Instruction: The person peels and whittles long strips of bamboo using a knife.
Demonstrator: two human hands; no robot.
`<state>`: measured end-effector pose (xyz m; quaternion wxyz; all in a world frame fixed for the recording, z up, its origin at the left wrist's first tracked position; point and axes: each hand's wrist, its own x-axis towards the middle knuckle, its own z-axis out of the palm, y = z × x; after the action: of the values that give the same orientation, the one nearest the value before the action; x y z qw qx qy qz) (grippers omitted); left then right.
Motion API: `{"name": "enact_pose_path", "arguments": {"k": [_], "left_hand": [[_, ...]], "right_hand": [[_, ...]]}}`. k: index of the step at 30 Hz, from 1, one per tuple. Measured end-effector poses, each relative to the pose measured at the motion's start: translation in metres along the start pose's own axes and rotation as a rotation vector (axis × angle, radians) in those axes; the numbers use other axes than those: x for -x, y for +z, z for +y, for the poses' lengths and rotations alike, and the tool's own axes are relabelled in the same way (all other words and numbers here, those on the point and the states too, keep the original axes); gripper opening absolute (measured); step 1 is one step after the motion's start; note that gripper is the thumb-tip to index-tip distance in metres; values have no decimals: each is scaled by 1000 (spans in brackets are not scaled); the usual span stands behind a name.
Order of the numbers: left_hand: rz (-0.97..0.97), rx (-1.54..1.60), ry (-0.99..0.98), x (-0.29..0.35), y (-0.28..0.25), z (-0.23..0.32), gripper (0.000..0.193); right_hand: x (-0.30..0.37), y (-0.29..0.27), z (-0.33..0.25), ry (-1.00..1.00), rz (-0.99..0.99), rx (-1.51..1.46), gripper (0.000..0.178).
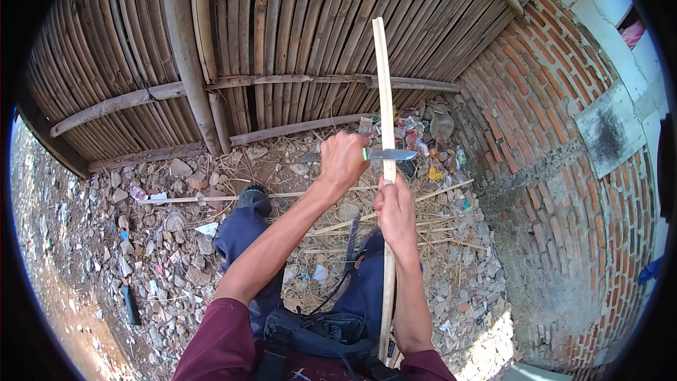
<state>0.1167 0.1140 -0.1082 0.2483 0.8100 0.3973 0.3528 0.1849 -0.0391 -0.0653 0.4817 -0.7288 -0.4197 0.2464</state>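
My left hand (342, 159) is closed round the handle of a knife (400, 154), with a bit of bright green showing at the base of the blade. The blade lies across a long, pale bamboo strip (385, 106), pointing right. Just below the blade, my right hand (396, 215) grips the strip with fingers wrapped round it. The strip stands nearly upright in view, its lower end running down beside my right forearm and its split-looking top end reaching up before the bamboo wall.
A bamboo wall (303, 35) rises ahead, and a brick wall (550, 190) stands at right. Stones and litter (176, 222) cover the ground. Several thin strips (444, 190) lie near my feet. A dark narrow object (130, 305) lies at left.
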Motion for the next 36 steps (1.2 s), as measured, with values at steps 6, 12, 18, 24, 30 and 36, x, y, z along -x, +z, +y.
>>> {"name": "enact_pose_path", "arguments": {"k": [6, 12, 18, 24, 30, 36], "left_hand": [[60, 3, 56, -1, 3, -1, 14], [8, -27, -10, -3, 2, 1, 11], [196, 21, 37, -7, 2, -5, 9], [240, -57, -211, -73, -39, -62, 19], [237, 1, -255, -66, -56, -74, 27], [231, -60, -230, -63, -58, -81, 26]], "right_hand": [[1, -1, -1, 14, -8, -17, 23], [4, -3, -4, 44, 10, 34, 28], [16, -3, -5, 83, -16, 65, 28], [68, 11, 21, 166, -179, -7, 27], [65, 6, 14, 190, -228, -47, 23], [77, 3, 11, 160, -256, -52, 23]]}}
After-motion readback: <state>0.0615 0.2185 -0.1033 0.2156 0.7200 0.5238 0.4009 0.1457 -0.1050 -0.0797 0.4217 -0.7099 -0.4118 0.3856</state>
